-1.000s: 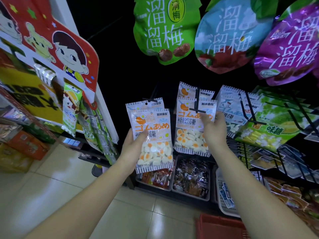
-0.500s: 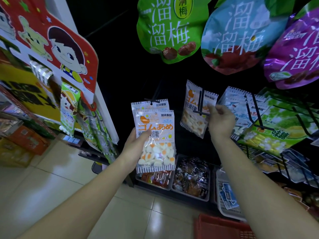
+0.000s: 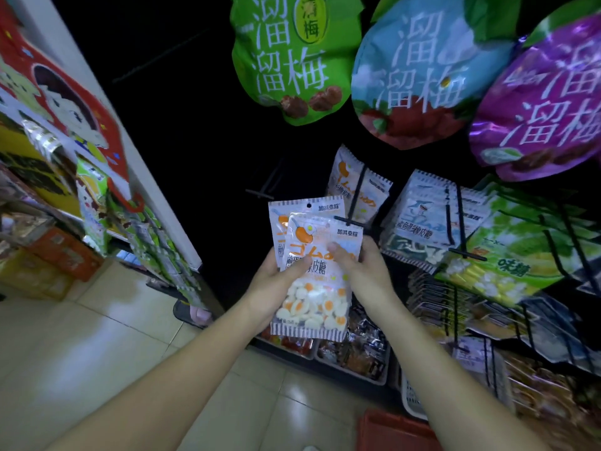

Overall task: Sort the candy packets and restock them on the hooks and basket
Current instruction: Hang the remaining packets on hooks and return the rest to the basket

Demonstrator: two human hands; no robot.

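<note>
My left hand [image 3: 279,284] holds two white egg-candy packets [image 3: 313,297] fanned one behind the other, thumb across the front one. My right hand [image 3: 361,268] pinches the front packet near its upper right, thumb on its face. Just above, a black hook [image 3: 353,203] carries more of the same egg-candy packets [image 3: 357,187]. To its left an empty black hook [image 3: 263,192] sticks out.
White-blue packets [image 3: 429,216] and green candy bags [image 3: 507,255] hang on hooks to the right. Large plum bags [image 3: 292,56] hang overhead. Trays of wrapped sweets [image 3: 354,349], a white basket [image 3: 413,402] and a red basket [image 3: 396,431] sit below. A side rack [image 3: 97,206] stands left.
My right hand has left the packets on the hook and come down to the front packet in my left hand. The left hand has lowered the packets slightly.
</note>
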